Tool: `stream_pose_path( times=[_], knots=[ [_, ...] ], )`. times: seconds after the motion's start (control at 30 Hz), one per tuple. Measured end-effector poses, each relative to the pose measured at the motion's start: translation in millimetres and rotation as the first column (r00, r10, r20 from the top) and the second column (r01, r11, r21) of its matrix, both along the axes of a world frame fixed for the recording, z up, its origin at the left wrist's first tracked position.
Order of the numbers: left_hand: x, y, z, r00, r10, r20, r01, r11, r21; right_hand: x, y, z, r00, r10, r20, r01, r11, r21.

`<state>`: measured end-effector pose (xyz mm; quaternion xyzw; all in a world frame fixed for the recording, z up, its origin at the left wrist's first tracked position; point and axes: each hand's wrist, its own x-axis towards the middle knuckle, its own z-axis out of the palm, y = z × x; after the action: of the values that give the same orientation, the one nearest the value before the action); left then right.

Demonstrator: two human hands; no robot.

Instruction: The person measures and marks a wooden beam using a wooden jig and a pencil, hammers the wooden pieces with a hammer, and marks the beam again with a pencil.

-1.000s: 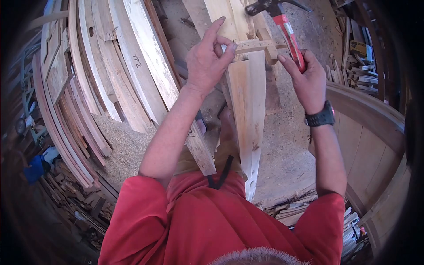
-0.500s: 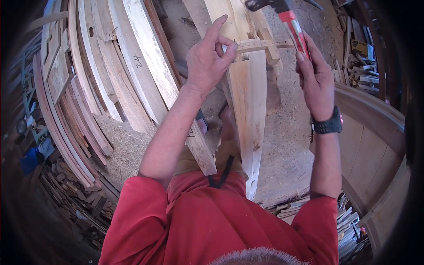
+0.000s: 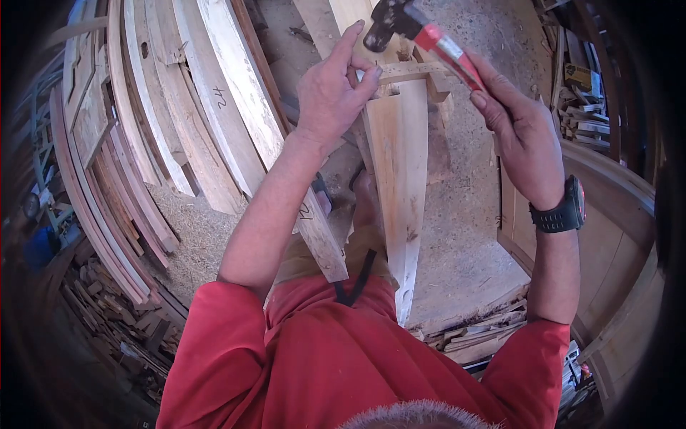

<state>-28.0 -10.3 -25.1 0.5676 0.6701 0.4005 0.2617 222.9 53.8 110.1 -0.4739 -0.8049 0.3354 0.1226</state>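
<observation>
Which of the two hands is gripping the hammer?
The right hand, the one with a dark watch at its wrist. It grips the hammer; the left hand does not, and its wrist is bare.

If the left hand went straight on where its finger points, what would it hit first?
The left hand might meet the hammer head first, but depth is unclear; it could pass beneath.

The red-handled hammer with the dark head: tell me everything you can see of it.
The red-handled hammer has a dark, metal-looking head and a red handle with a whitish patch. The bare right hand grips its lower part. It slants up-left in view, its head near the bare left hand. Blur hides finer detail.
</observation>
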Motion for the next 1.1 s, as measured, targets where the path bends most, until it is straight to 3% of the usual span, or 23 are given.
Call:
stream_pose_path(
  times=[0.07, 0.27, 0.4, 0.5, 0.57, 0.67, 0.73, 0.77, 0.87, 0.93, 1.0, 1.1],
  knots=[
    [0.8, -0.7, 0.0, 1.000, -0.002, -0.022, 0.002, 1.000, 0.003, -2.4, 1.9, 5.6, 0.975, 0.107, 0.195, -0.112, 0.994, 0.014],
    [2.2, -3.8, -2.1, 1.000, -0.017, -0.021, 0.017, 1.000, -0.004, -3.2, 4.5, 7.3, 1.000, 0.007, -0.028, -0.008, 0.999, -0.035],
    [3.5, -3.9, -0.6, 0.998, -0.018, -0.064, 0.018, 1.000, 0.001, 2.9, 9.9, 4.8, 0.983, 0.134, 0.128, -0.143, 0.988, 0.064],
    [4.8, -4.1, -2.8, 0.998, -0.020, -0.065, 0.020, 1.000, 0.009, 5.3, 14.1, 0.3, 0.983, 0.138, 0.124, -0.145, 0.988, 0.046],
    [4.8, -5.3, -3.2, 0.998, -0.018, -0.063, 0.019, 1.000, 0.012, 11.6, 6.4, -19.3, 0.996, -0.077, -0.054, 0.079, 0.996, 0.033],
    [7.7, -6.5, -1.2, 1.000, -0.015, 0.017, 0.015, 1.000, 0.017, 23.4, 0.6, -69.7, 0.973, -0.231, 0.018, 0.232, 0.971, -0.056],
    [8.6, -7.8, 0.6, 0.998, 0.002, 0.055, 0.000, 0.999, -0.044, 7.1, -14.0, -99.4, 0.920, -0.378, -0.107, 0.383, 0.924, 0.028],
    [8.6, -8.4, 1.0, 0.999, 0.000, 0.048, 0.002, 0.999, -0.045, -0.8, -18.3, -103.5, 0.893, -0.443, -0.081, 0.441, 0.897, -0.045],
    [6.2, -8.5, -0.9, 0.999, -0.024, 0.030, 0.025, 0.999, -0.027, -11.6, -27.8, -128.9, 0.838, -0.525, -0.148, 0.512, 0.851, -0.117],
    [7.5, -8.7, -2.7, 0.994, -0.024, 0.107, 0.026, 1.000, -0.014, -17.1, -31.7, -138.0, 0.815, -0.564, -0.132, 0.544, 0.824, -0.160],
    [9.2, -10.6, -3.8, 0.989, -0.011, 0.150, 0.015, 1.000, -0.026, -20.6, -33.6, -142.5, 0.747, -0.608, -0.270, 0.563, 0.794, -0.230],
    [11.8, -10.8, -4.8, 0.982, 0.000, 0.187, 0.005, 1.000, -0.027, -23.0, -34.4, -138.7, 0.747, -0.638, -0.185, 0.587, 0.764, -0.267]
  ],
)
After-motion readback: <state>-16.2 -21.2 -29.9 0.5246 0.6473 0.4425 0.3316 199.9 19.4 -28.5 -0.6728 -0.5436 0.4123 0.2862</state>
